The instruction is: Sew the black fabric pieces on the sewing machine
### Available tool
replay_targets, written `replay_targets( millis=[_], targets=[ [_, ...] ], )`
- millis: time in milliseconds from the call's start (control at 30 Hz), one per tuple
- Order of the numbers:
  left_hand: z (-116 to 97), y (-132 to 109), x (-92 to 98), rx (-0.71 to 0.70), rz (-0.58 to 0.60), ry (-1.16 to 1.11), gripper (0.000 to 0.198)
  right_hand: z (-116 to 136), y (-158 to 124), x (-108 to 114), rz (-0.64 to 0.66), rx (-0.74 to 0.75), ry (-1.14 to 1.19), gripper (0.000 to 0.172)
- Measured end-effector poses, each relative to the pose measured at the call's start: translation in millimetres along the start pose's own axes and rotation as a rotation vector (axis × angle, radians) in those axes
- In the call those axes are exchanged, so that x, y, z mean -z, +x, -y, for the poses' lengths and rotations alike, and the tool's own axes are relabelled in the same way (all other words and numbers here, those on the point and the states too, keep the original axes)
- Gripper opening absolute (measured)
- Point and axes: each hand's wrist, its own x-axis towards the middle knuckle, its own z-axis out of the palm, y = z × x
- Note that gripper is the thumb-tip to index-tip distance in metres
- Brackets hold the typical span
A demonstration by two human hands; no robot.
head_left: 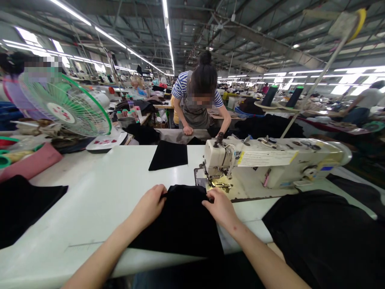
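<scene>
My left hand (148, 205) and my right hand (220, 208) both grip the upper edge of a black fabric piece (177, 224), which lies on the white sewing table (90, 204). My right hand is close to the presser foot (220, 184) of a cream industrial sewing machine (258, 164). The fabric sits just left of and below the foot, and I cannot tell whether it lies under the needle. A smaller black fabric panel (168, 155) lies flat beyond my hands.
A black garment heap (325, 237) lies at the right and a black cloth (24, 208) at the left. A green-and-white electric fan (67, 106) stands beyond the table's left side. Across the machine, a co-worker (198, 98) in a striped shirt bends over another table.
</scene>
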Motion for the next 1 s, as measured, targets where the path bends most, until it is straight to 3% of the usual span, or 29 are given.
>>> replay_targets(
  millis=[100, 167, 233, 333, 500, 733, 1000],
  targets=[
    [-10, -14, 7.7, -0.025, -0.126, -0.278, 0.005, -3, -8, 10, 0.008, 0.025, 0.063, 0.018],
    [-19, -28, 16.0, -0.044, -0.131, -0.527, 0.004, -2, -17, 21, 0.031, 0.033, 0.183, 0.014],
    [-28, -42, 25.0, -0.027, -0.014, -0.736, 0.006, 0, -26, 34, 0.152, -0.04, 0.469, 0.013],
    [-40, -58, 35.4, 0.075, 0.181, -0.978, 0.016, 2, -37, 53, 0.28, -0.215, 0.878, 0.037],
    [-53, -63, 34.9, 0.074, 0.297, -1.216, 0.019, -1, -48, 70, -0.035, -0.14, 0.789, 0.041],
    [-73, -45, 15.3, 0.06, -0.189, -1.186, 0.018, -17, -51, 82, -0.199, -0.294, 0.644, 0.053],
    [-83, -39, 17.7, 0.124, -0.373, -1.084, 0.022, -17, -49, 83, -0.297, -0.371, 0.84, 0.047]
  ],
)
